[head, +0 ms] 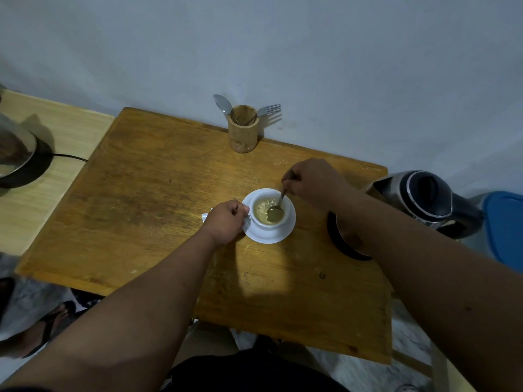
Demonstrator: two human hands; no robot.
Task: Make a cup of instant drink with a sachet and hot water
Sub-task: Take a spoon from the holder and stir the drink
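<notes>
Left hand [226, 222] fingers closed on the cup [268, 212] handle, right hand [311, 182] fingers pinched the spoon [276, 209] dipped below them in the drink — brisk stirring could've slopped it onto the saucer [268, 237].

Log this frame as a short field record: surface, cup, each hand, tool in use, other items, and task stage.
surface: wooden table against a pale wall
cup: white cup on a white saucer, holding pale, unevenly mixed liquid
left hand: left hand grips the cup at its handle side
right hand: right hand holds a spoon, bowl in the liquid
other items: wooden holder with a spoon and fork; kettle at right
stage: stirring; powder and water already in
</notes>
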